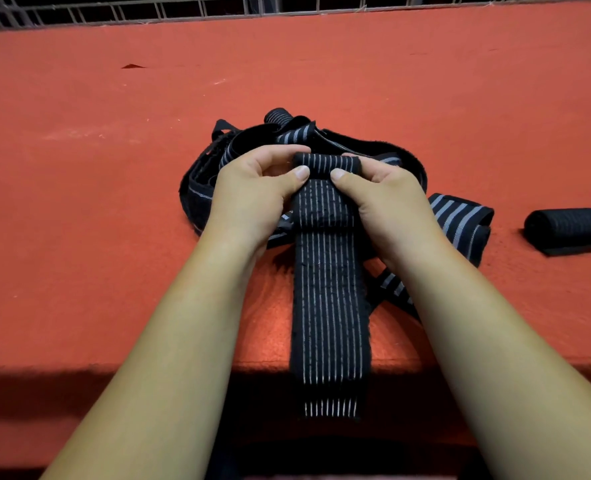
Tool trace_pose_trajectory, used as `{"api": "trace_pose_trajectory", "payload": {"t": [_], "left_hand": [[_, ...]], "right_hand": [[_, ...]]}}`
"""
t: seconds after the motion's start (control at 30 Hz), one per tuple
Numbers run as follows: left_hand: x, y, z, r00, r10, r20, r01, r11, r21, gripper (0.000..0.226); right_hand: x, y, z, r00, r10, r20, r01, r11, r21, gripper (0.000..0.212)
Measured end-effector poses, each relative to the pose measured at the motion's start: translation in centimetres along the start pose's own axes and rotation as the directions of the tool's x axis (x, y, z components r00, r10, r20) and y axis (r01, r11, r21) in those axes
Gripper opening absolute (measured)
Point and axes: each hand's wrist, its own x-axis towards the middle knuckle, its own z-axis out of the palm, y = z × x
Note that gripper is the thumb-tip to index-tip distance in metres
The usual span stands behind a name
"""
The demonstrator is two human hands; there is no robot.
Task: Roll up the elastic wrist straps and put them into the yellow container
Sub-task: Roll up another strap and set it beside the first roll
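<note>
Left hand [252, 192]: thumb and fingers were curled, pinching the left side of the rolled end [327, 163] of a strap
Right hand [384, 199]: thumb and fingers were curled, pinching the right side of the same rolled end
Strap [328, 289]: black with thin pale lines, rolled only at its far end between both hands; the flat remainder ran toward the person and hung over the near edge of the surface
Pile of straps [200, 188]: loose black and grey-striped straps lay tangled behind and beneath the hands
Rolled strap [565, 225]: a black roll lay on its side at the right, apart from the pile
Surface [114, 202]: red, felt-like
Wire grid [148, 10]: ran along the far edge
</note>
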Motion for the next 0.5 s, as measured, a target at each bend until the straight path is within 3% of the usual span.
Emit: {"api": "trace_pose_trajectory", "payload": {"t": [0.17, 0.33, 0.5], "left_hand": [[0.14, 0.03, -0.07, 0.999, 0.04, 0.003, -0.04, 0.999, -0.024, 0.035], [-0.03, -0.13, 0.21, 1.0, 0.014, 0.024, -0.014, 1.0, -0.003, 0.047], [-0.06, 0.22, 0.52, 0.999, -0.004, 0.045, 0.005, 0.999, -0.034, 0.039]], "right_hand": [[-0.35, -0.61, 0.46, 1.0, 0.007, -0.011, -0.008, 0.988, -0.157, 0.023], [-0.14, -0.56, 0.43, 0.998, 0.032, -0.058, -0.041, 0.985, -0.167, 0.049], [0.42, 0.2, 0.52, 0.995, -0.007, -0.1, -0.003, 0.995, -0.098, 0.027]]}}
